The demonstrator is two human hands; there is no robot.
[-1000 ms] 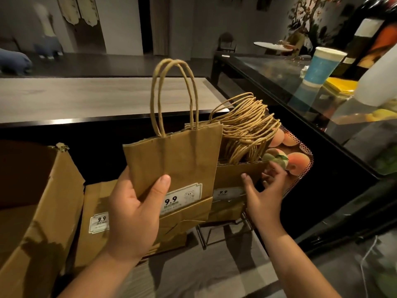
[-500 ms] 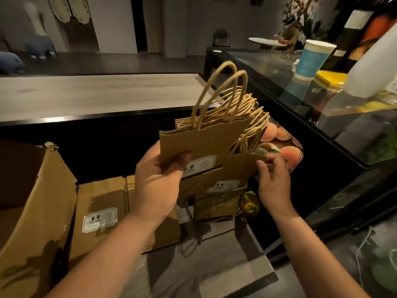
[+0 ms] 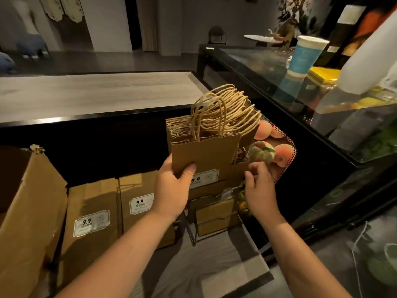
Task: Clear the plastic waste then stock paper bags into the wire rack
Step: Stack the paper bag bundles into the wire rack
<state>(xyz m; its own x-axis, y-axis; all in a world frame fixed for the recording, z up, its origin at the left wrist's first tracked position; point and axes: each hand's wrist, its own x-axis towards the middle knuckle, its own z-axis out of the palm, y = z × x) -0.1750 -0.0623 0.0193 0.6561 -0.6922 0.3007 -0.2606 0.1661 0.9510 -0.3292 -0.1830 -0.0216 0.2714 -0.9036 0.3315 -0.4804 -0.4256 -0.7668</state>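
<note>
Rack (image 3: 194,233) near full. Left hand (image 3: 171,190) grips bag (image 3: 206,155) at front; right hand (image 3: 258,186) fingers curled on stack edge. More bags (image 3: 92,220) left, unstocked.

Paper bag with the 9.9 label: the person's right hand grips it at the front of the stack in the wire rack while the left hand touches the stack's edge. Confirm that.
Wrong hands. The head view shows the left hand gripping the paper bag at the front of the stack in the wire rack, while the right hand touches the stack's edge.
</note>
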